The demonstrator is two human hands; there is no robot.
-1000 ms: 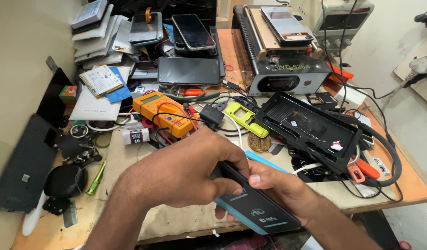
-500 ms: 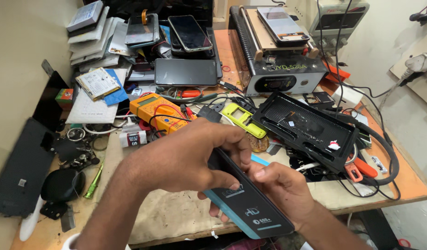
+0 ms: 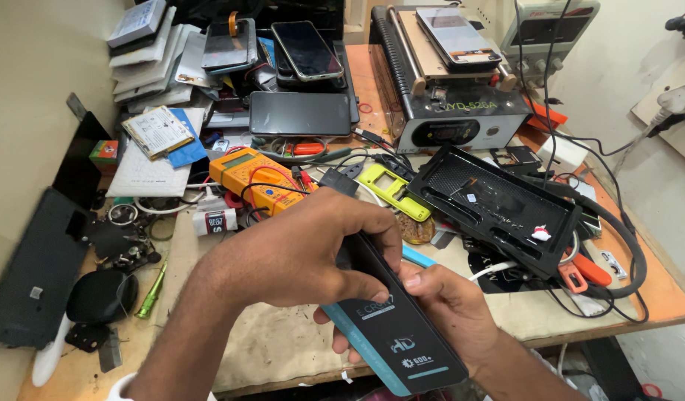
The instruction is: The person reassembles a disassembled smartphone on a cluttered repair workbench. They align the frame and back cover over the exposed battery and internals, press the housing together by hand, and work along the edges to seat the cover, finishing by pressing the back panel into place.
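A flat dark package with a teal edge (image 3: 402, 338) is held over the front of the cluttered workbench (image 3: 268, 349). My left hand (image 3: 298, 252) lies over its upper end, thumb and fingers pinching the top. Beneath the lower half, my right hand (image 3: 446, 308) cups the package, its thumb pressed against the upper face. The top end of the package is hidden under my left fingers.
An orange multimeter (image 3: 253, 174), a yellow-green phone frame (image 3: 390, 189) and a black tray (image 3: 498, 204) lie just beyond my hands. Phones (image 3: 305, 48), stacked boxes and a heating machine (image 3: 461, 111) fill the back. Cables loop at right; a green screwdriver (image 3: 151, 289) lies at left.
The package has shifted slightly toward me and tilted, showing more of its printed face. My left fingers have slid along its top end. My right hand stays under it.
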